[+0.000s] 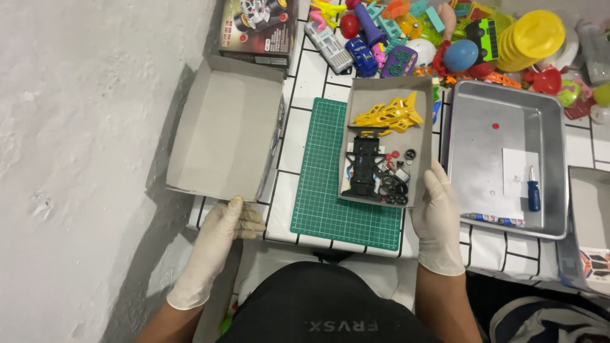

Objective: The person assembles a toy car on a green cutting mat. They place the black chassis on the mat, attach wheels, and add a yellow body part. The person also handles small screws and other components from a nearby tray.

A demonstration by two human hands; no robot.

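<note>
The person's right hand, in a pale glove, has its grip closed on the near right corner of a shallow grey box that lies partly over the green cutting mat. Inside the box, a yellow car shell sits at the far end, a black chassis lies in the middle, and small black tyres and red bits are scattered toward the near right corner. The left hand, gloved too, has its fingers curled under the near edge of the empty box lid, left of the mat, which overhangs the edge of the desk. I'd say the loose tyres are the worry: the box is held by one corner only, so a tilt could send them rolling out, off the mat and over the near edge. The lid could slip off as well, since much of it hangs beyond the edge. Right of the mat a metal tray with a blue screwdriver and a slip of paper stands just beside the box, leaving little room on that side, and beyond the mat a heap of bright plastic toys crowds the far end.
</note>
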